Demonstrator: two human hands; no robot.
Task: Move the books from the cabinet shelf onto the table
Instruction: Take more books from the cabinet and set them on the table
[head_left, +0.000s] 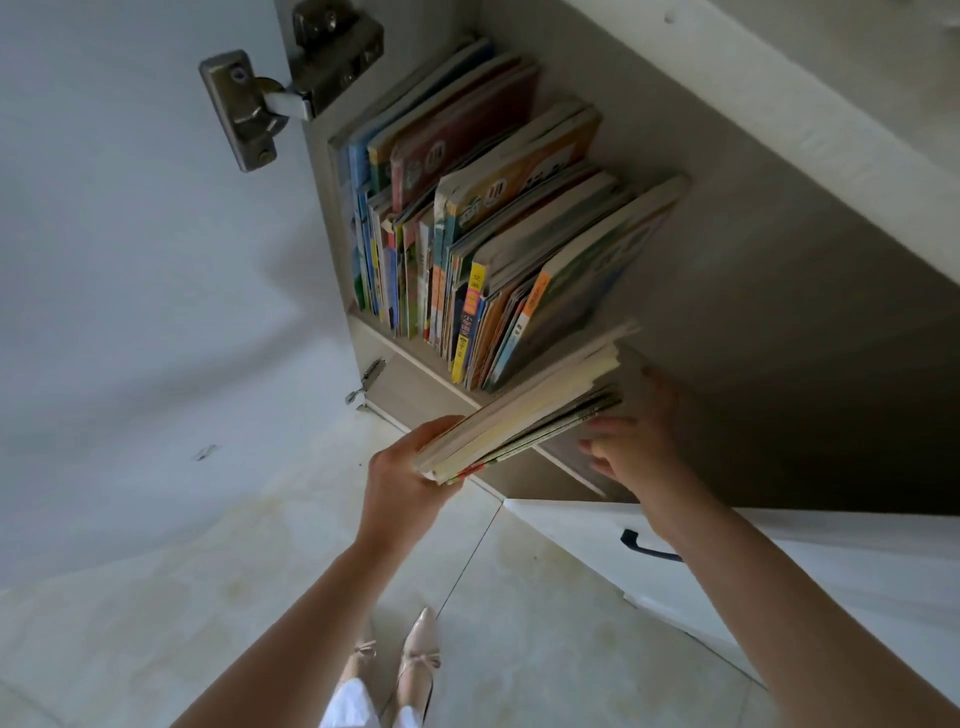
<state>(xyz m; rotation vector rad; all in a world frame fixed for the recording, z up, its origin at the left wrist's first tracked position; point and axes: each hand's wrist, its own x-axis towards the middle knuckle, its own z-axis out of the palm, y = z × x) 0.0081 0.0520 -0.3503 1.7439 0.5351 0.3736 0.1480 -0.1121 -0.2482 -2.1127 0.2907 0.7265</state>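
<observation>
The person is standing at an open cabinet and is drawing one bundle of books (524, 410) out over the front edge of the cabinet shelf (415, 371). The left hand (402, 475) is gripping the near end of the bundle, thumb on top and the other fingers hidden beneath. The right hand (636, 431) is bracing the far end, its fingers curled loosely against the lower edge of the bundle; how firmly it is gripping cannot be told.

Progress, judged from the present layout: the task is sitting at an early to middle stage. The bundle in hand is partly clear of the shelf, and no table is appearing in view, so no delivered books can be confirmed. A long row of upright books (467, 244) is occupying the left part of the shelf and is leaning to the right. The right part of the shelf is lying bare. Several more trips are likely being required.

Count:
- Hands: two, both engaged on the bundle.
- Bundle in hand: one, made of several thin volumes; the exact number cannot be read from the edges.
- Row on the shelf: one, holding well over a dozen slim spines, too tightly packed to count exactly.
- Door hinge (291, 78): one at upper left.
- Shoes (400, 662): two on the tiled floor (156, 597).
- Dark handle (647, 545): one on the lower white panel.
</observation>
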